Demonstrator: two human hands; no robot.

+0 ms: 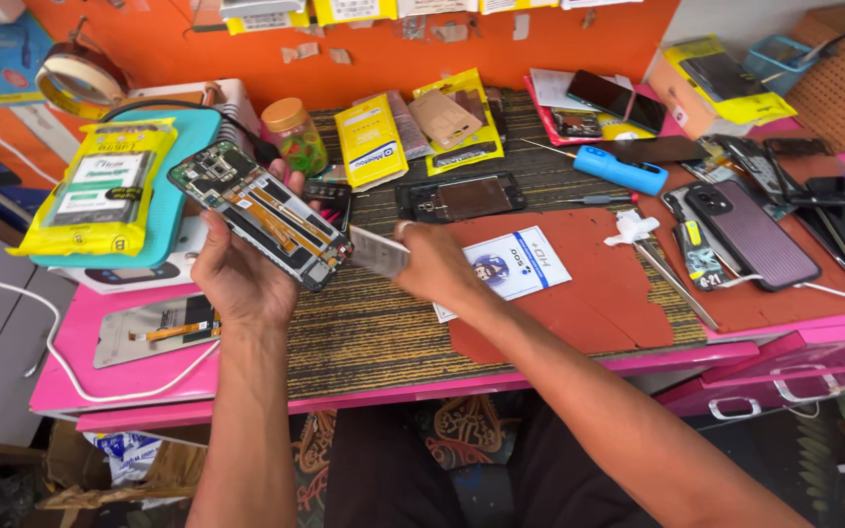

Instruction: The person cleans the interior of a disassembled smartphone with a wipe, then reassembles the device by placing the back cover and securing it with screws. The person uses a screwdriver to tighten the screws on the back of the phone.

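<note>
Opened phone [261, 213], back cover off and circuit boards showing, sits tilted in my left hand [242, 279], fingers wrapped round its lower edge, above the striped mat [374, 328]. My right hand [434, 264] pinches a thin flat blurred piece [378, 251] just beside the phone's lower end. A white card [515, 264] lies on the red mat [589, 284] beyond my right hand; a blue screwdriver [620, 170] lies farther back.

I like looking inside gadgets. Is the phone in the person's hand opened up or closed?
Opened up. The phone in the left hand has no back cover: its green circuit board and orange ribbon cables show.
</note>
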